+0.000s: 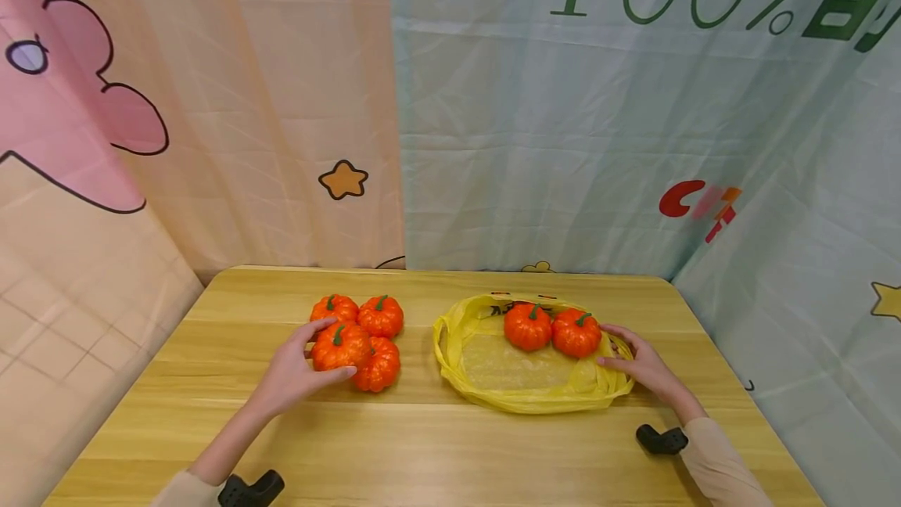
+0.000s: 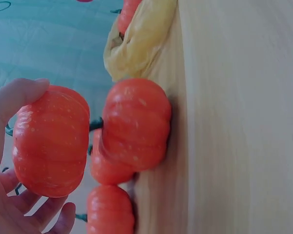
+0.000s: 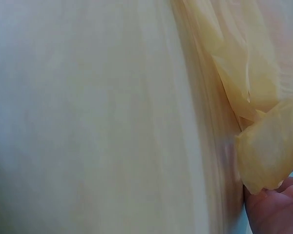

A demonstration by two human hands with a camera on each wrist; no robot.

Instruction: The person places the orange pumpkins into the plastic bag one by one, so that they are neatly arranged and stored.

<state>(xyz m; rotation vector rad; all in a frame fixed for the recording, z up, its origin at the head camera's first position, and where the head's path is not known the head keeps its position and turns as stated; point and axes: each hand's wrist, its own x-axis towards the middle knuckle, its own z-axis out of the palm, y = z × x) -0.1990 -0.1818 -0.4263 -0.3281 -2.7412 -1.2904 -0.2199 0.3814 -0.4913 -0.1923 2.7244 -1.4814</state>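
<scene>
My left hand [image 1: 292, 370] grips a small orange toy pumpkin [image 1: 341, 346] with a green stem, thumb on one side and fingers on the other. In the left wrist view this pumpkin [image 2: 51, 141] is held apart from the others. Beside it on the table lie three more pumpkins [image 1: 378, 366], close together. To the right, a yellow plastic bag [image 1: 521, 401] lies spread with its mouth facing up. Two pumpkins [image 1: 528, 327] sit inside, toward its back right. My right hand [image 1: 644, 366] holds the bag's right rim, the fingertips partly hidden by plastic in the right wrist view.
Everything stands on a light wooden table [image 1: 436, 460] with rounded far corners. Printed curtains [image 1: 535, 139] hang behind it and along the sides. A black wrist mount [image 1: 662, 440] is on the right wrist, another [image 1: 251, 489] on the left.
</scene>
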